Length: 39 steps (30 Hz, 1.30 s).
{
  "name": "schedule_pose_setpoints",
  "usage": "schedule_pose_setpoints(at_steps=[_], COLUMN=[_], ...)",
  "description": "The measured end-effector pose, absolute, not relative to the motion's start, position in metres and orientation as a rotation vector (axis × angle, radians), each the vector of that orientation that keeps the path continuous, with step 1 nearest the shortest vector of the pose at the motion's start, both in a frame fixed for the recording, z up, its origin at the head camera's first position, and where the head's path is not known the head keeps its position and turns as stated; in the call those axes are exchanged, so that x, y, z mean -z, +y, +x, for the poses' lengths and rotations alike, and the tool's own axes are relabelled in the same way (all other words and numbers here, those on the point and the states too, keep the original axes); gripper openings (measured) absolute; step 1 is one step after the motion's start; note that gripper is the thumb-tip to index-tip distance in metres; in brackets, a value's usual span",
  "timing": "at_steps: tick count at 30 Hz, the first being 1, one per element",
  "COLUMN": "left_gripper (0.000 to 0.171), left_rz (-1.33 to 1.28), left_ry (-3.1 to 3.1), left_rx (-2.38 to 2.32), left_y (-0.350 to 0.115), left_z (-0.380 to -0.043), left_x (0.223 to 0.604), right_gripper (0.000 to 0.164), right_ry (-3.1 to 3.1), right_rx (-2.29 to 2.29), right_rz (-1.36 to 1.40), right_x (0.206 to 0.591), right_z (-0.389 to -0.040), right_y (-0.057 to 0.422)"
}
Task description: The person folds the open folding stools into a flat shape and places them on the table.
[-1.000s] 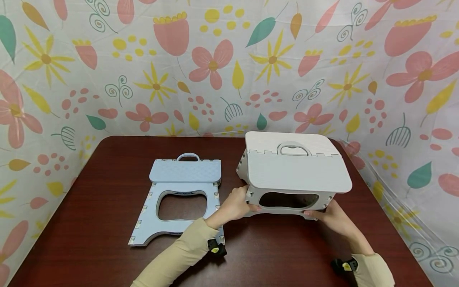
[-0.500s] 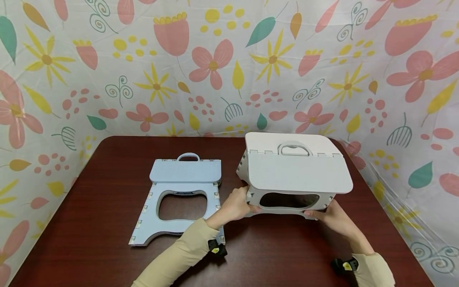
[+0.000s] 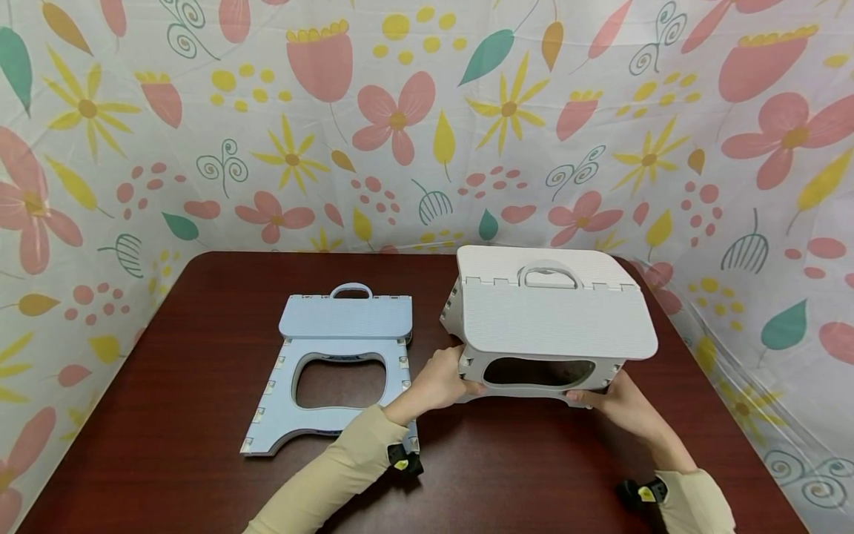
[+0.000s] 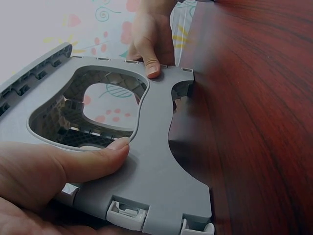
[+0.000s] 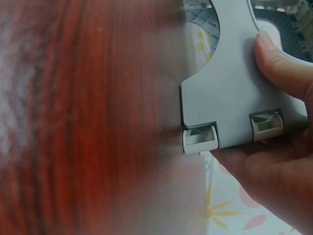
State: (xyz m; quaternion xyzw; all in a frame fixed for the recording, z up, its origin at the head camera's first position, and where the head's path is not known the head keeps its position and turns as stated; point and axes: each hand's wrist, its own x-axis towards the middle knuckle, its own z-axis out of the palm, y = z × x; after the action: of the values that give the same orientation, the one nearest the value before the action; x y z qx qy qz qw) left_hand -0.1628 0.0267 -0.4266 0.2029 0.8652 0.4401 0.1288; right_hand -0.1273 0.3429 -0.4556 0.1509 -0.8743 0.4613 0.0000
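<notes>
On the right side of the dark red-brown table (image 3: 167, 356), beyond the forearms, the white stool (image 3: 560, 319) is unfolded with its seat uppermost and its carry handle (image 3: 549, 265) lying along the seat's hinge. The left hand (image 3: 437, 382) pinches the left edge of the front leg panel (image 4: 156, 127), its thumb pressed on the outer face with the tip at the window's rim; the right hand (image 3: 617, 408) pinches the opposite edge the same way. Most of the fingers behind the panel are hidden. Steadying or shaping the frame seems to be the step in hand; it is probably best done with equal pressure from both sides, the seat kept level, and fingertips kept clear of the hinged joints, which could nip. Whether every foot bears on the table I cannot tell. No true container shows; the nearest to one is the stool's hollow body, where the left wrist view gives ribbed inner walls and, through the far window, patterned cloth (image 4: 115, 105), with nothing loose visible. Well to the left of the stool, a light blue folding stool (image 3: 343, 319) lies folded flat, bare table showing through its window.
</notes>
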Motion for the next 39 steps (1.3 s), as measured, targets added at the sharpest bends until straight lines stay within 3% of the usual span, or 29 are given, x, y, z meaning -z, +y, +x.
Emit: schedule_pose_setpoints(at_steps=[39], left_gripper=[0.051], left_rz=[0.539], left_ry=[2.494], left_rx=[-1.243], left_y=[0.0264], left_z=[-0.1618], left_x=[0.4259], right_gripper=[0.055], right_ry=[-2.756], right_rx=[-1.448], right_rz=[0.41], right_x=[0.455], right_z=[-0.1262], right_y=[0.3413])
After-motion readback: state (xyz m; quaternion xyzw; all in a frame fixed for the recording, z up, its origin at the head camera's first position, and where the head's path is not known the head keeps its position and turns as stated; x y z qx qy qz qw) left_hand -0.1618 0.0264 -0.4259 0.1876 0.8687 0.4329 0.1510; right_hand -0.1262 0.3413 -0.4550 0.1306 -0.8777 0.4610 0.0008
